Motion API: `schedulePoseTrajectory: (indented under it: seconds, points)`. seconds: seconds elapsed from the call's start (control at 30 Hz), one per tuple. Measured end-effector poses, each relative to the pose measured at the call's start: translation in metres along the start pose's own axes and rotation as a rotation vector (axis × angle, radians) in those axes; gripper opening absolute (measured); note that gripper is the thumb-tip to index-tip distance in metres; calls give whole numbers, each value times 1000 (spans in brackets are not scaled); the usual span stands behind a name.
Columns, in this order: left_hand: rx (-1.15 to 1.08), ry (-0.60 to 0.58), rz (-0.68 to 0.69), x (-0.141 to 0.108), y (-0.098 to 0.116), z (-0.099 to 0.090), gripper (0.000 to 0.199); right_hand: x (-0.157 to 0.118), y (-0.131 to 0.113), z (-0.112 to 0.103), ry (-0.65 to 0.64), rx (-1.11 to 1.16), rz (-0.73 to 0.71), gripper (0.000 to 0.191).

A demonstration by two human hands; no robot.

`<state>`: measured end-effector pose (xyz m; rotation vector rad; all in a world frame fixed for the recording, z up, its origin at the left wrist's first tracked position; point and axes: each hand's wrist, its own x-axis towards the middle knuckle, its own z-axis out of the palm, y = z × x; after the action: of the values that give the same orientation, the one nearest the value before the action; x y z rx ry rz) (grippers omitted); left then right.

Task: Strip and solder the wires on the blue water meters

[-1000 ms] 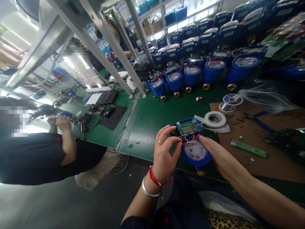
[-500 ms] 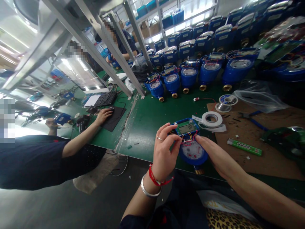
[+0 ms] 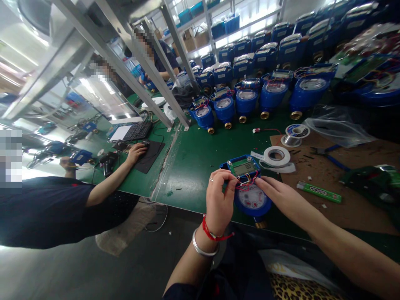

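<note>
Through the head camera, the only view I have, I find the blue, round-bodied meter with a brass fitting (image 3: 252, 202) at the near edge of the green tabletop (image 3: 193, 166), between my two hands. Its blue open-topped plastic case (image 3: 223, 166) contains a green circuit board (image 3: 233, 170) with a grey rectangular display (image 3: 244, 168); thin red, yellow and white wires (image 3: 248, 180) run along the case's near side, above the clear round dial.

My left hand (image 3: 219, 200) has thumb and forefinger brought together at the left end of those wires, pinching them. My right hand (image 3: 278, 195) lies along the meter's right side, fingers nearly straight and tips touching beside the wires; I cannot tell how firmly it grips.

Just beyond my right hand I see a white roll of tape (image 3: 286, 157), then a spool wound with silvery wire (image 3: 291, 139) on a brown board (image 3: 308, 168). Behind stands a row of blue meters with open cases (image 3: 246, 102), boards and wires inside. On the far shelf I make out blue bins (image 3: 231, 25) and brown cardboard boxes (image 3: 201, 40), their contents too blurred to tell. To my left, a co-worker's hand (image 3: 136, 152) rests on a black mouse (image 3: 145, 143).
</note>
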<state>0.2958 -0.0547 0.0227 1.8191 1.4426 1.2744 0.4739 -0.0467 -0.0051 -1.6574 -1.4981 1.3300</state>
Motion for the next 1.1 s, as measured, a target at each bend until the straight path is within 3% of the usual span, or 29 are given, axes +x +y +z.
schedulePoseTrajectory:
  seconds: [0.13,0.23,0.33,0.4,0.47,0.6,0.73,0.9,1.1]
  points:
    - [-22,33,-17,-2,-1,2,6,-10,-3,-10,235,-331,-227,62]
    - [-50,54,-31,-4,-2,4,2,-19,-12,-17,386,-405,-484,46]
    - [-78,73,-46,-5,-2,5,4,-21,-26,-19,311,-384,-735,28]
    - [-82,64,-39,-6,-3,5,5,-19,-34,-17,228,-384,-823,19]
    - [-78,49,-24,-7,-2,5,7,-16,-38,-13,184,-378,-846,11]
    - [-41,26,34,-9,1,0,14,-12,-39,-9,193,-340,-850,11]
    - [103,15,202,-9,10,-5,23,-13,-36,-10,224,-326,-866,10]
    - [279,3,349,-6,20,-4,17,-16,-37,-14,298,-386,-951,13]
    - [290,-43,348,-3,26,-3,14,-25,-33,-34,380,-451,-961,8]
